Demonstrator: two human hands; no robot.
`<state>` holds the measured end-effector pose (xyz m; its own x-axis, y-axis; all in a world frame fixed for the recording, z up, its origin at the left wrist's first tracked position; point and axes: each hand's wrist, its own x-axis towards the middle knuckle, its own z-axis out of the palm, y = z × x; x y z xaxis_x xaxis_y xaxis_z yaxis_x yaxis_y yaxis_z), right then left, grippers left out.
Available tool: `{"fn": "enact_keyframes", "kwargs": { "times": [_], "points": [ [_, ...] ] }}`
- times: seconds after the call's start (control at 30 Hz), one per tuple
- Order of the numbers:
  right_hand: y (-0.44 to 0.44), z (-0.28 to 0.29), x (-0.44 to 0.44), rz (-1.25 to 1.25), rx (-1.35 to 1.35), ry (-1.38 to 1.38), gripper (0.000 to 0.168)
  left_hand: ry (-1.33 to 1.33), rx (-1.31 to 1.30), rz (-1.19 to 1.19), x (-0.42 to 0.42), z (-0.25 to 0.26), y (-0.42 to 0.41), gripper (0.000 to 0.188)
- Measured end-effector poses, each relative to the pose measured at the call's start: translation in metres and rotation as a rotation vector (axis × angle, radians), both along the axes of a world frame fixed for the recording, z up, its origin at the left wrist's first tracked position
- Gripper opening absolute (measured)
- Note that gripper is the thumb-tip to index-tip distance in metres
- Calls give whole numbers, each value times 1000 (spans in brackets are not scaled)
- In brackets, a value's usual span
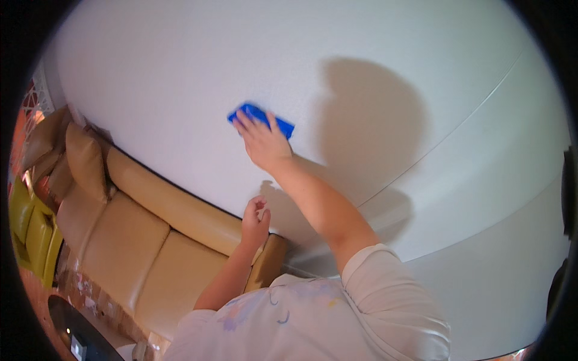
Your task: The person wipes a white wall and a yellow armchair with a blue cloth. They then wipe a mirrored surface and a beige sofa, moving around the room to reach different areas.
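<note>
My right hand (266, 140) is pressed over a folded blue cloth (284, 126), which lies flat against a pale wall (189, 63). Its fingers spread across the cloth, and the right arm is stretched up and forward. My left hand (255, 221) is raised lower down, beside the top of a tan leather sofa's backrest (180, 203). The left fingers are curled loosely, with the thumb apart and nothing visible in them.
The sofa's seat cushions (122, 234) run along the wall at left, with leather pillows (86, 158) at the far end. A yellow-green seat (34, 225) and a dark glossy tabletop (74, 327) stand nearby. A thin seam (451, 135) crosses the wall.
</note>
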<state>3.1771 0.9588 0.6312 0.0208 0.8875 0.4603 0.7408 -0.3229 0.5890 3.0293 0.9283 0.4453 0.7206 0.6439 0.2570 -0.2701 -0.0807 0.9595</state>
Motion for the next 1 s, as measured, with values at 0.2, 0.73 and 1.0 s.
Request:
{"fn": "enact_keyframes", "kwargs": {
  "times": [0.2,0.73,1.0],
  "points": [
    [-141,-157,25,94,-294,290,68,27,33,26,9,21,2,37],
    [-135,-107,43,80,-446,249,49,135,225,163,15,24,-67,38],
    [-233,-189,39,155,-325,851,35,303,12,236,-33,2,-124,39]
  ]
}}
